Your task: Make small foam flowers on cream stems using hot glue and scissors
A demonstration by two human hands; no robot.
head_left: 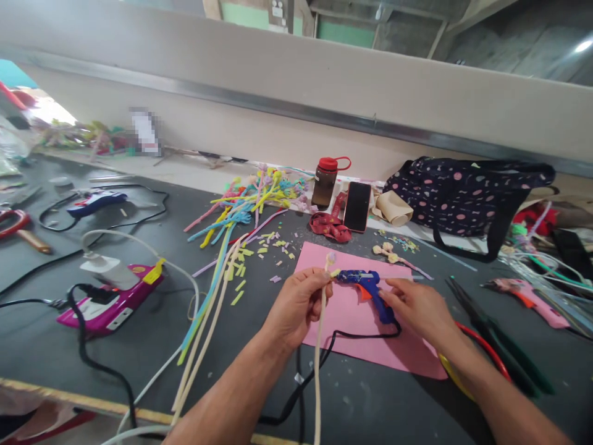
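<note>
My left hand (303, 300) is closed in a pinch on a long cream chenille stem (318, 371), topped by a small cream and lilac bud (330, 258). A small yellow piece shows by its fingertips. Right beside them is the nozzle of a blue hot glue gun (365, 281) with an orange trigger, lying over a pink mat (343, 337). My right hand (417, 306) is at the back of the gun's handle, fingers extended and apart, the lower fingertip seeming to touch it. Several cut yellow-green bits (238, 272) lie to the left.
Long chenille stems (204, 321) and a colourful bundle (259, 198) lie left. A magenta power strip (115, 303) has cords crossing the table. Behind the mat stand a bottle (324, 182), a phone (357, 207) and a dark bag (449, 194). Scissors (495, 334) and a pink glue gun (532, 300) lie right.
</note>
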